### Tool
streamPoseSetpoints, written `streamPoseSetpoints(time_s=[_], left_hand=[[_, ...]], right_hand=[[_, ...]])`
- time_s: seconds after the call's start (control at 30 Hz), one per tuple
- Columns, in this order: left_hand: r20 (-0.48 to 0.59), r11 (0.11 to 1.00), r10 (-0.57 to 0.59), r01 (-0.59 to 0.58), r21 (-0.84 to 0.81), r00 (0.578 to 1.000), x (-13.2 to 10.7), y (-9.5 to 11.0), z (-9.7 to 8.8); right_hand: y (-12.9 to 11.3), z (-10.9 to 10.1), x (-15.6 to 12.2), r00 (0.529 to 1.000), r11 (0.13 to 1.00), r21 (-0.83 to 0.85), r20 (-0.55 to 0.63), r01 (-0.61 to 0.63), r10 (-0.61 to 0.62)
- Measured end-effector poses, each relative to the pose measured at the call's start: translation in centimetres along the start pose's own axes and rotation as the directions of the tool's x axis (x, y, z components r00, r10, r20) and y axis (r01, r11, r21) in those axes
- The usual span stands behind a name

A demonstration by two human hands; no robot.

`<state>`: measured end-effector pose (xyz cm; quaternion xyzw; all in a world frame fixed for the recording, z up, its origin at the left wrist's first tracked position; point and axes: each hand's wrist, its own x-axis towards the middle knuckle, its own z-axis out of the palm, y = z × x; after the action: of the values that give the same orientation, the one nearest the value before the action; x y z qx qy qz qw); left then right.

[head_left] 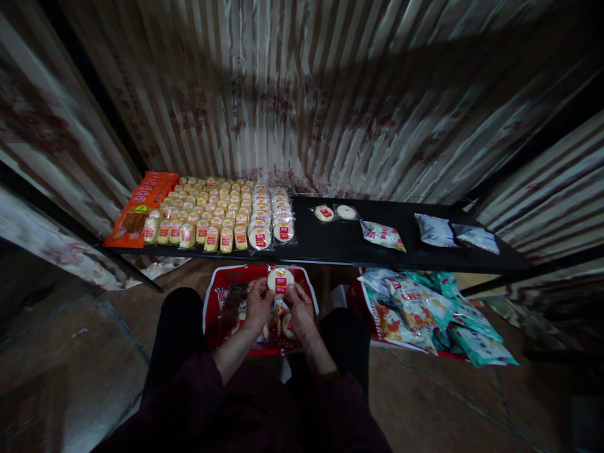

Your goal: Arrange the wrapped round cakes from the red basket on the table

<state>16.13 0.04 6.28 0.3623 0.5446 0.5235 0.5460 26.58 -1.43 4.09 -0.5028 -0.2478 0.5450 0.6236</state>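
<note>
Between my left hand and my right hand is a round white packaged cake in clear wrap with a red and yellow label. Both hands pinch its edges, label facing me, just above the red basket at my knees. More wrapped pieces lie in that basket, partly hidden by my hands and wrists. On the black shelf ahead, stacked rows of round white cakes stand beside many rows of small yellow packaged cakes.
An orange packet lies at the shelf's left end. Two loose round cakes, a snack bag and two silvery bags lie further right. A second red basket overflows with snack bags. Curtains hang behind.
</note>
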Motion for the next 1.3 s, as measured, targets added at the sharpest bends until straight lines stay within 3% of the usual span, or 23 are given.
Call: streamPoseSetpoints(time_s=[0.17,0.53,0.67,0.9,1.13,1.3], left_hand=[[0.063,0.996,0.077,-0.080,0.049,0.995,0.1,-0.1,-0.1],[0.023,0.998,0.056,-0.055,-0.012,0.998,0.9,1.3,1.0],[0.020,0.994,0.108,-0.109,0.014,0.994,1.1,1.7,1.5],[0.029,0.978,0.193,-0.195,0.068,0.981,1.7,1.7,2.2],[-0.027,0.940,0.305,-0.296,0.168,0.952,2.2,3.9,3.3],[-0.002,0.927,0.334,-0.328,0.183,0.943,3.1,4.3,3.7]], right_hand=[[0.3,-0.5,0.5,0.999,0.999,-0.016,-0.014,0.035,-0.036],[-1.0,-1.0,1.8,0.997,0.992,-0.099,-0.002,0.078,-0.078],[-1.8,-0.8,2.4,0.998,0.995,-0.079,0.012,0.066,-0.065],[-3.0,-0.7,3.6,0.986,0.970,-0.182,0.018,0.164,-0.163],[-5.2,0.2,5.1,0.972,0.929,-0.291,0.029,0.230,-0.231],[-6.1,0.7,6.1,0.956,0.891,-0.354,0.043,0.285,-0.289]])
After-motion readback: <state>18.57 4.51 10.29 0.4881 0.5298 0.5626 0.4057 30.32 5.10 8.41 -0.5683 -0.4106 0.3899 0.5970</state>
